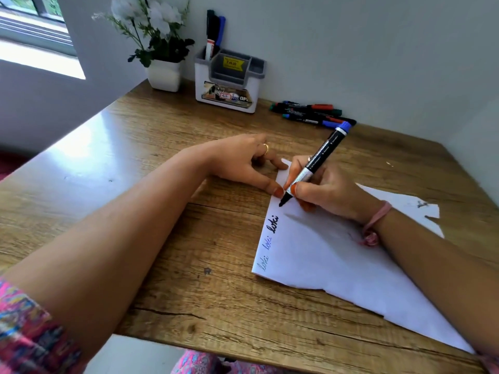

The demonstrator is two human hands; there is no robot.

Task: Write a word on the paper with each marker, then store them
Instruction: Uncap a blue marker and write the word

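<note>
Our patterned sleeve [29, 327] fills the near left corner, and both our forearms reach across the wooden tabletop [151, 211]. Our left hand [243, 160] rests with its fingers [275, 190] spread and holding nothing, the tips pressing the upper edge of the white paper [337, 265]. Our right hand [324, 190] has its fingers closed around a black marker [313, 168] with a blue cap on its back end, tilted, its tip touching the paper near the top left edge. Three handwritten words [270, 238] run along that edge just below the tip. At the far side, a pile of markers [313, 113] lies on the tabletop well apart from the paper. Left of them a white and grey organizer [229, 82] stands upright with a few stored markers [214, 33] in its left compartment, beside a potted white flower [159, 41].
</note>
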